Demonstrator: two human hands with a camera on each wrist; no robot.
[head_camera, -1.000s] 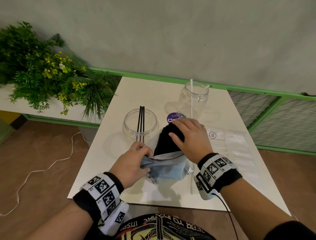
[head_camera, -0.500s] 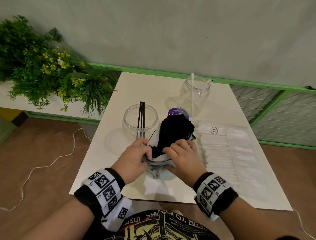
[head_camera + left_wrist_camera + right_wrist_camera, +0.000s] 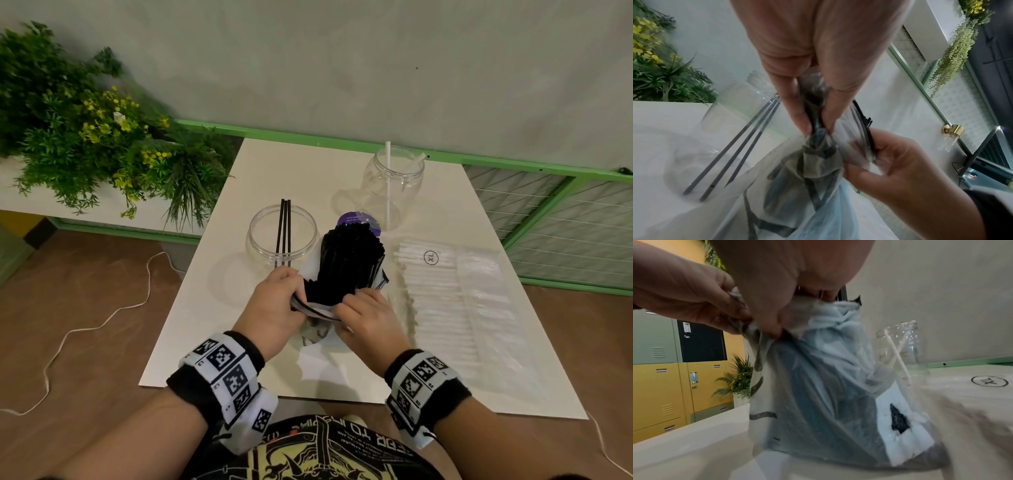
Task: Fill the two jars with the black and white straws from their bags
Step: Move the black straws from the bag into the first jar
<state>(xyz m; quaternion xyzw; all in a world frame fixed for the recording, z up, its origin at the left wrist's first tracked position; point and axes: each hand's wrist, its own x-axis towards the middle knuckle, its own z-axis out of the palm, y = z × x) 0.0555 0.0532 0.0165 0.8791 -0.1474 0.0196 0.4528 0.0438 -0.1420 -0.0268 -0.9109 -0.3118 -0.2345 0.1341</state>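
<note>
Over the table [image 3: 219, 308], both hands [image 3: 274, 305] pinch the straw bag [image 3: 818, 386]

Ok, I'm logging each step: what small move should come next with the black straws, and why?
Probably pinch a few black straws with the right hand and lift them toward the near clear jar. Both hands grip the thin plastic bag's mouth, the bundle stands exposed, and that jar holds only three.

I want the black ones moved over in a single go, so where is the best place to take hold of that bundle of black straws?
Probably the exposed upper part of the black straws, coming from above and wrapping around the bundle's sides. It stands nearly upright out of the bag, whose mouth the left hand and right hand pinch down low.
</note>
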